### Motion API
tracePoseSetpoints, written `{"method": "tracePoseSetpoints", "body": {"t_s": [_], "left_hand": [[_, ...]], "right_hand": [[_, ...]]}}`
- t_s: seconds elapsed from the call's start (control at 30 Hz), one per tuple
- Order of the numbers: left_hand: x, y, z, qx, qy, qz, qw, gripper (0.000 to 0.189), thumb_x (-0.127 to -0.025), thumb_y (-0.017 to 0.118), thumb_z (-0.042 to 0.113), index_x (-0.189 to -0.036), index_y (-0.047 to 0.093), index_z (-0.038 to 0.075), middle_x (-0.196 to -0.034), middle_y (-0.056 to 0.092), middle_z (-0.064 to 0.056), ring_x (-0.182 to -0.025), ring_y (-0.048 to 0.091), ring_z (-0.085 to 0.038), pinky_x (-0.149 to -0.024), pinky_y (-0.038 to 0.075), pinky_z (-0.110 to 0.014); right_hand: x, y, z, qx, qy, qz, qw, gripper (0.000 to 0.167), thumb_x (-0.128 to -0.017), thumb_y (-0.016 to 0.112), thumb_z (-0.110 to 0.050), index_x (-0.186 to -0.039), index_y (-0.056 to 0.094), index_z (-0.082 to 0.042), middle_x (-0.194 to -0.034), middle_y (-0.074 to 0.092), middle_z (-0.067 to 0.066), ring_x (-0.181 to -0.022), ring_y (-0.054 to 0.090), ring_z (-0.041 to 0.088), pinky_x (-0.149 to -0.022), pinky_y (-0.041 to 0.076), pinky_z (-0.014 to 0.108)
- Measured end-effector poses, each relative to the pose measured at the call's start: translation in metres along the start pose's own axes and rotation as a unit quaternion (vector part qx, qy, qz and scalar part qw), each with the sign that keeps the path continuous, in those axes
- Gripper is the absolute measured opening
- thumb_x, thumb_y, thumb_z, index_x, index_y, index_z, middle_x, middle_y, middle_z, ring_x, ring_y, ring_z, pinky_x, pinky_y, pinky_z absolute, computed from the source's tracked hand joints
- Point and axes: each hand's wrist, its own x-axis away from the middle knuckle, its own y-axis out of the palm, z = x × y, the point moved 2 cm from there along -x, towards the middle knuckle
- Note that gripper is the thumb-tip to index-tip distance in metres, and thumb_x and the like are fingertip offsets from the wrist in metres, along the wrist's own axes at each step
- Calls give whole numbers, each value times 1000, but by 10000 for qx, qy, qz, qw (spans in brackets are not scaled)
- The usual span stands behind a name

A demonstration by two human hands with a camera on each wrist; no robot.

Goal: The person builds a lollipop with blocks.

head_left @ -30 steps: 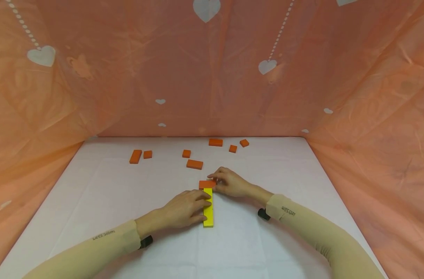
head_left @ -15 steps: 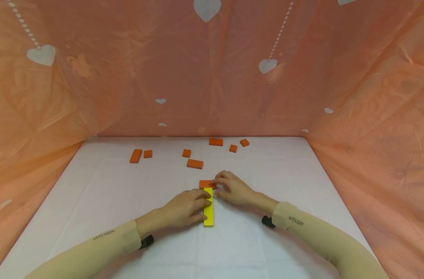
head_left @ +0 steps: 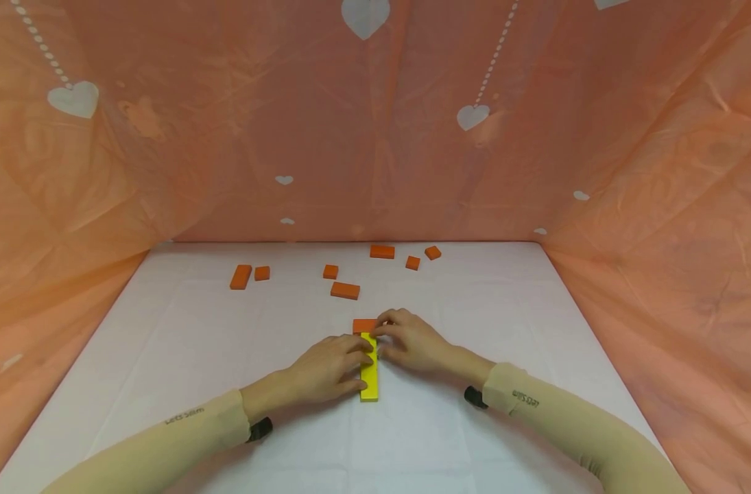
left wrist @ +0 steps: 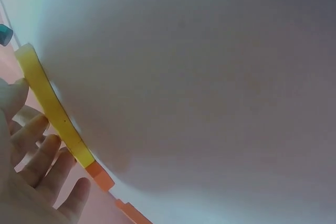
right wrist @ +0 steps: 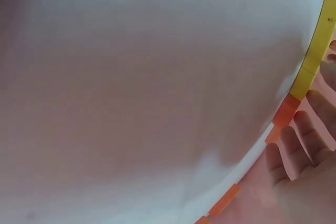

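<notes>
A yellow strip (head_left: 369, 387) lies lengthwise in the middle of the white table; the wrist views show a seam across it near its far end. Crosswise at that far end, an orange block (head_left: 364, 325) touches it and forms a T shape. My left hand (head_left: 328, 370) rests its fingertips and thumb along the strip from the left, fingers spread and only slightly bent. From the right, my right hand (head_left: 415, 339) reaches its fingertips to the joint of strip and orange block. Its fingers cover the block's right end.
Beyond the hands lie several loose orange pieces: a rectangular block (head_left: 345, 291) and a small square (head_left: 330, 272) near the middle, another rectangular block (head_left: 241, 276) at the left, a rectangular block (head_left: 383, 252) at the back. An orange curtain (head_left: 375, 137) encloses the table.
My right hand has shifted nearer, from the orange block's right end toward its joint with the yellow strip. The left hand, strip and loose pieces look unmoved.
</notes>
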Motion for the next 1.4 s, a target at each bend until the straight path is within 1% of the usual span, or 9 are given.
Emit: {"method": "tracePoseSetpoints", "body": {"t_s": [0.23, 0.37, 0.5, 0.63, 0.77, 1.07, 1.23, 1.33, 1.4], "left_hand": [[1, 0, -1, -156, 9, 176, 9997, 33, -97, 75, 36, -122, 73, 14, -130, 64, -2, -124, 60, -22, -110, 48, -47], [5, -6, -8, -124, -332, 353, 9987, 31, -98, 74, 34, -123, 73, 16, -131, 63, -2, -123, 60, -22, -108, 49, -47], [6, -16, -22, -3, -680, 741, 9949, 31, -96, 76, 28, -124, 72, 13, -130, 65, -3, -121, 62, -25, -105, 52, -48], [9, -27, -45, 253, -1096, 1148, 9870, 30, -97, 75, 23, -123, 73, 9, -129, 65, -5, -122, 62, -27, -105, 52, -50], [15, -37, -76, 431, -1541, 1447, 9764, 29, -100, 71, 20, -125, 72, 5, -135, 63, -9, -127, 60, -31, -108, 49, -52], [42, -61, -143, 610, -2396, 1958, 9490, 29, -101, 66, 14, -126, 69, -2, -141, 58, -16, -133, 52, -41, -107, 44, -62], [53, -70, -169, 443, -2499, 2248, 9408, 28, -98, 69, 9, -122, 69, -6, -134, 61, -20, -124, 55, -45, -102, 44, -64], [57, -72, -181, 297, -2482, 2357, 9391, 29, -96, 70, 6, -121, 69, -7, -131, 63, -23, -120, 57, -47, -99, 46, -63], [59, -73, -188, 207, -2497, 2338, 9394, 31, -96, 70, 6, -123, 68, -8, -130, 64, -25, -122, 56, -49, -101, 45, -64]], "right_hand": [[1, 1, -3, 36, 122, -62, 9999, 38, -96, 76, -32, -129, 73, -14, -134, 59, 3, -122, 56, 22, -106, 50, 42], [1, 1, -4, 90, 153, -90, 9998, 40, -95, 77, -34, -130, 72, -14, -135, 59, 4, -122, 57, 23, -105, 51, 43], [1, 1, -4, 71, 227, -134, 9996, 42, -95, 77, -38, -131, 71, -15, -136, 58, 4, -123, 56, 23, -107, 50, 43], [1, 2, -4, 0, 327, -174, 9993, 45, -93, 78, -42, -129, 71, -17, -137, 58, 3, -124, 55, 22, -108, 49, 43], [1, 3, -3, 31, 426, -227, 9988, 46, -92, 78, -46, -129, 71, -19, -138, 57, 1, -126, 54, 21, -110, 48, 43], [1, 3, -5, -29, 483, -236, 9986, 47, -91, 79, -46, -129, 71, -19, -138, 57, 1, -127, 54, 22, -111, 47, 44], [1, 4, -5, -40, 537, -265, 9982, 48, -92, 78, -47, -130, 71, -20, -139, 56, 0, -127, 53, 21, -112, 46, 43], [1, 4, -5, -25, 532, -263, 9982, 47, -92, 78, -47, -130, 70, -20, -139, 56, 0, -127, 53, 20, -111, 46, 43], [1, 4, -5, -32, 522, -261, 9983, 47, -92, 78, -47, -130, 70, -20, -139, 56, 0, -127, 53, 20, -111, 47, 43]]}}
